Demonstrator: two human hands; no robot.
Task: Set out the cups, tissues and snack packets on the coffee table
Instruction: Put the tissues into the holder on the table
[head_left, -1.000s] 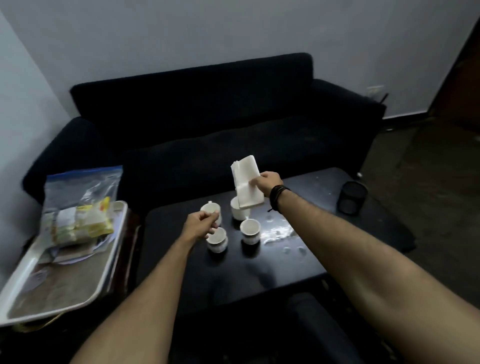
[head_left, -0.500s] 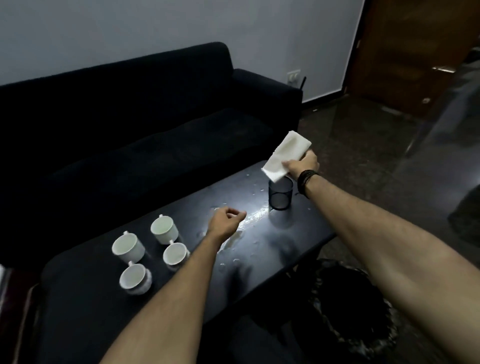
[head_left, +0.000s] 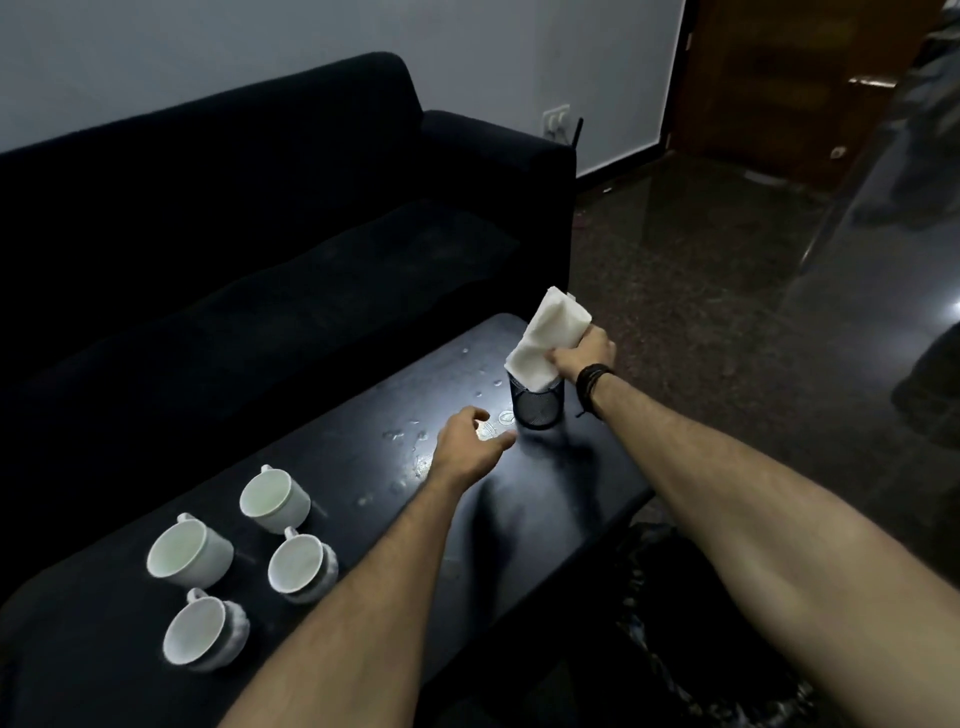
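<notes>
My right hand grips a folded stack of white tissues, whose lower end sits in the mouth of a black mesh holder near the right end of the black coffee table. My left hand hovers just left of the holder, fingers loosely spread and empty. Several white cups stand at the table's left end, the farthest one nearest my left forearm. No snack packets are in view.
A black sofa runs behind the table. Water drops glisten on the tabletop near the holder. Dark polished floor lies to the right, with a wooden door beyond. A black bin bag sits below the table's right corner.
My right hand has lowered the tissues from above the holder into its mouth. My left hand has opened from a loose fist and moved toward the holder. The view turned right, away from the tray.
</notes>
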